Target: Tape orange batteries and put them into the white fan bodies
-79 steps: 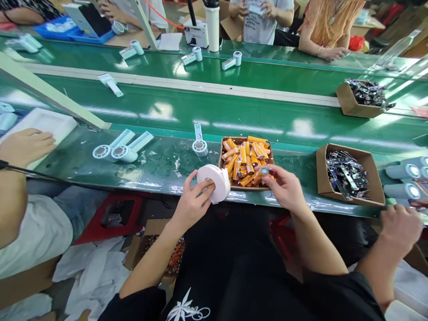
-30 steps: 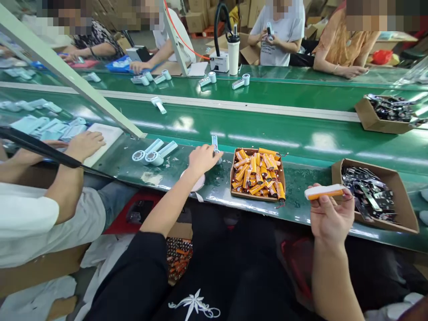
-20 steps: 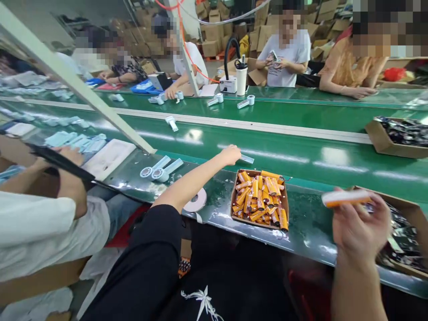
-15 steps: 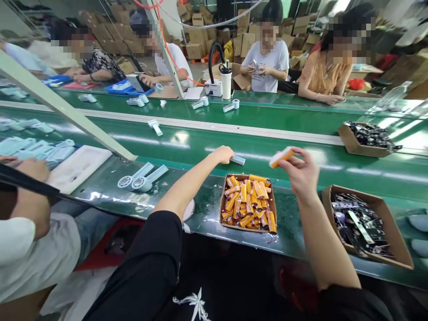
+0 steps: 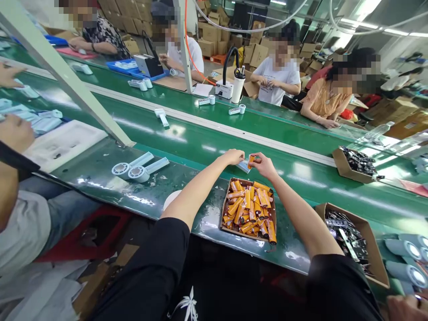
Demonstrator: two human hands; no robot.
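Note:
My left hand (image 5: 235, 156) is closed around the head end of a light-blue handheld fan (image 5: 244, 166), whose handle sticks out to the right over the green belt. Its head is hidden by my fingers. Right beside it, my right hand (image 5: 265, 166) pinches an orange cylindrical battery (image 5: 250, 161) at the fan's handle. Whether the battery sits inside the handle I cannot tell. Just below both hands, a cardboard box (image 5: 223, 219) is piled with orange batteries (image 5: 248, 203) with thin wires.
Two light-blue fans (image 5: 140, 173) lie on the bench at left, near a white foam tray (image 5: 72, 142). Cardboard boxes of dark parts (image 5: 347, 240) stand at right and across the belt. More fans (image 5: 403, 249) lie far right, by another person's hand (image 5: 406, 307). Co-workers sit opposite and at left.
My right hand has moved left with the battery, from out over the belt to the fan in my left hand. The view has shifted, and a hand has appeared at lower right.

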